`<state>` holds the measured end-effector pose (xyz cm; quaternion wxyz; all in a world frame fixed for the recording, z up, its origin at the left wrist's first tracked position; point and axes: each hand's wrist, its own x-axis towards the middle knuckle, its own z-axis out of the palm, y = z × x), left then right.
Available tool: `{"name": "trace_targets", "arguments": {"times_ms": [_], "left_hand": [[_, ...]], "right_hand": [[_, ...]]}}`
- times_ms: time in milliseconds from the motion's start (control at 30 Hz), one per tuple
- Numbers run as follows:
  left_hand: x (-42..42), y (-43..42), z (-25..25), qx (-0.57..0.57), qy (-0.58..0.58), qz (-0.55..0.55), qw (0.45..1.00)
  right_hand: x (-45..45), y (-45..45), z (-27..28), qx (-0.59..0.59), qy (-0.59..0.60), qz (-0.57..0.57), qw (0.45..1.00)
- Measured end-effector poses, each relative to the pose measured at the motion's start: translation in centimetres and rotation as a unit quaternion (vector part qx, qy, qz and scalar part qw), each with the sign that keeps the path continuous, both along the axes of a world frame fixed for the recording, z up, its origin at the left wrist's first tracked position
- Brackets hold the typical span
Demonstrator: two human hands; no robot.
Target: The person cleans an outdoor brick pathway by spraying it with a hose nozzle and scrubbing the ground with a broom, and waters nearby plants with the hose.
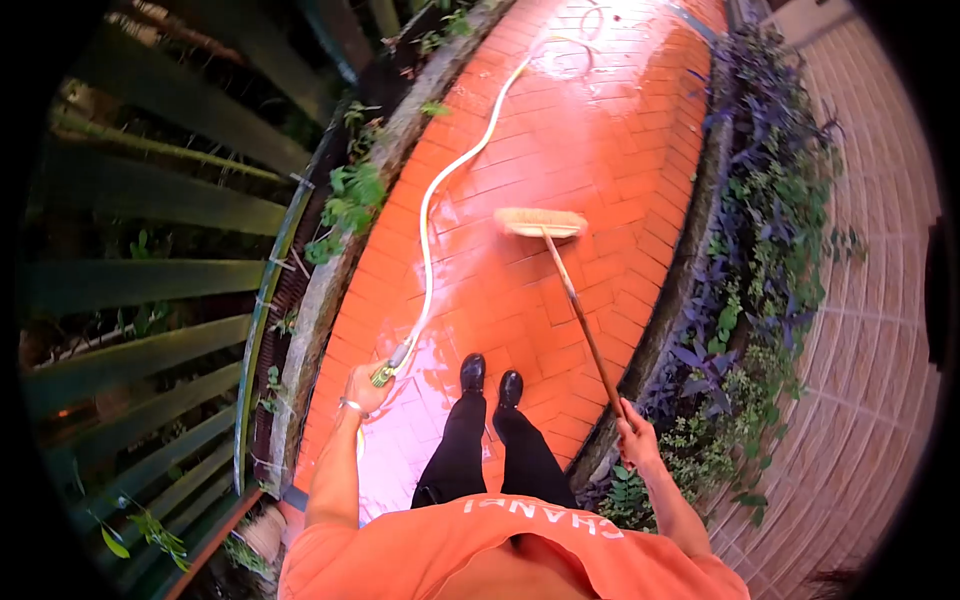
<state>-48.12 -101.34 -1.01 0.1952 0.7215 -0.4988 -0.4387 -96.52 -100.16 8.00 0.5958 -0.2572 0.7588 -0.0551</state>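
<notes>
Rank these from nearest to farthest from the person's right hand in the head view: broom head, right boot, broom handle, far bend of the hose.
1. Broom handle: gripped in the right hand.
2. Right boot: left of the hand, on the brick path.
3. Broom head: ahead of the boots.
4. Far bend of the hose: farthest ahead, near the view's top.

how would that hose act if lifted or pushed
The hose is probably floppy, since it lies in a winding curve and curls at the far end. It would likely slide easily, as the brick path looks wet and shiny.
</notes>
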Motion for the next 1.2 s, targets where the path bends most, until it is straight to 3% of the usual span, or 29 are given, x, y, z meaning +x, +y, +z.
{"name": "trace_targets", "arguments": {"times_ms": [67, 133, 200, 300, 333, 400, 500, 600, 700, 767, 800, 867, 967, 1033, 1067, 1100, 1200], "left_hand": [[1.4, 0.5, -0.5, 0.034, -0.041, -0.035, 0.998], [2.1, 1.5, -1.5, 0.044, 0.017, 0.036, 0.998], [1.6, 0.6, 1.1, 0.025, -0.012, -0.007, 1.0], [-0.3, -1.5, 2.9, 0.032, -0.01, -0.037, 0.999], [-1.2, -1.7, 3.3, 0.069, 0.018, -0.027, 0.997], [-3.7, -3.4, 3.9, 0.041, 0.025, -0.062, 0.997], [-7.0, -5.5, 4.5, 0.098, 0.01, -0.14, 0.985], [-9.9, -7.8, 4.9, 0.113, -0.016, -0.13, 0.985], [-11.1, -9.5, 5.4, 0.081, -0.019, -0.143, 0.986], [-12.4, -10.4, 4.6, 0.077, -0.011, -0.142, 0.987], [-13.3, -11.4, 4.8, 0.078, -0.004, -0.139, 0.987], [-14.4, -13.0, 5.3, 0.132, -0.011, -0.161, 0.978], [-16.6, -15.4, 4.7, 0.115, -0.006, -0.163, 0.98], [-18.3, -16.9, 4.8, 0.103, -0.002, -0.156, 0.982], [-19.2, -17.8, 5.3, 0.138, 0.0, -0.151, 0.979], [-20.0, -18.5, 5.3, 0.165, 0.001, -0.144, 0.976], [-20.5, -19.0, 4.2, 0.127, 0.008, -0.185, 0.974]], "right_hand": [[0.7, 2.5, 1.6, -0.035, -0.034, -0.041, 0.998], [0.5, 6.1, 4.0, -0.01, -0.031, -0.094, 0.995], [-0.4, 9.2, 4.8, 0.018, -0.011, -0.129, 0.991], [-2.1, 6.8, 2.3, 0.093, 0.005, -0.171, 0.981], [-2.6, 5.5, 1.6, 0.083, 0.009, -0.158, 0.984], [-5.3, 1.0, -1.9, 0.037, -0.006, -0.133, 0.99], [-11.0, -10.2, -8.2, -0.039, -0.003, -0.114, 0.993], [-16.1, -21.5, -12.5, -0.076, -0.005, -0.14, 0.987], [-17.4, -19.5, -5.8, -0.024, -0.068, -0.148, 0.986], [-18.0, -12.5, -1.9, 0.016, -0.025, -0.194, 0.98], [-17.4, -9.4, 1.2, 0.014, -0.077, -0.229, 0.97], [-16.0, -7.9, 5.2, 0.12, -0.176, -0.334, 0.918], [-14.4, -13.2, 2.9, 0.149, -0.098, -0.262, 0.948], [-17.4, -15.1, -1.6, 0.079, -0.085, -0.196, 0.974], [-19.0, -16.8, -4.0, 0.053, -0.098, -0.21, 0.971], [-19.0, -20.1, -2.9, 0.04, -0.101, -0.209, 0.972], [-22.5, -24.7, -6.5, 0.033, -0.138, -0.267, 0.953]]}}
